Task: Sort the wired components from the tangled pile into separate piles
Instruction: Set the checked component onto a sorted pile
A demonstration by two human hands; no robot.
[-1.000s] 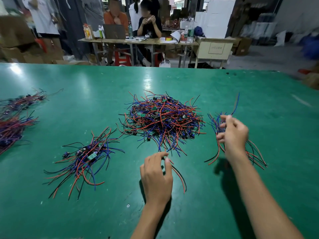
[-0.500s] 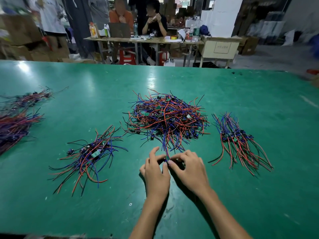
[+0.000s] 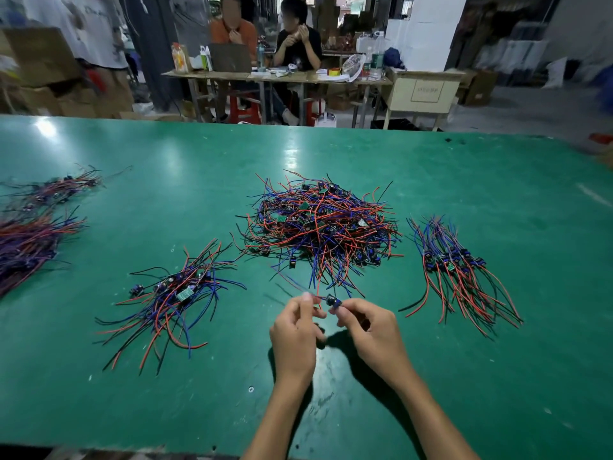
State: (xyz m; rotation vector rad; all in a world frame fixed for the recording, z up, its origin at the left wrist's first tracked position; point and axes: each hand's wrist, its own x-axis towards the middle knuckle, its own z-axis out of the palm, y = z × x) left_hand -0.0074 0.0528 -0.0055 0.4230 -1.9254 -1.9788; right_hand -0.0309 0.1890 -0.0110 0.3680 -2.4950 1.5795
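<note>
A tangled pile (image 3: 321, 227) of red, blue and black wired components lies in the middle of the green table (image 3: 431, 376). Just in front of it, my left hand (image 3: 293, 333) and my right hand (image 3: 371, 330) hold one wired component (image 3: 332, 301) between them, lifted a little off the table. The left hand pinches its wires and the right hand pinches its small dark body. A sorted pile (image 3: 172, 297) lies to the left and another sorted pile (image 3: 457, 270) to the right.
More bundles of wired components (image 3: 30, 240) lie at the table's far left edge. Beyond the table, two people sit at a cluttered desk (image 3: 272, 76), with boxes and a cabinet (image 3: 424, 91) around them.
My right hand left the right pile and joined the left hand in front of the tangled pile. Together they have lifted one component from the pile's near edge.
</note>
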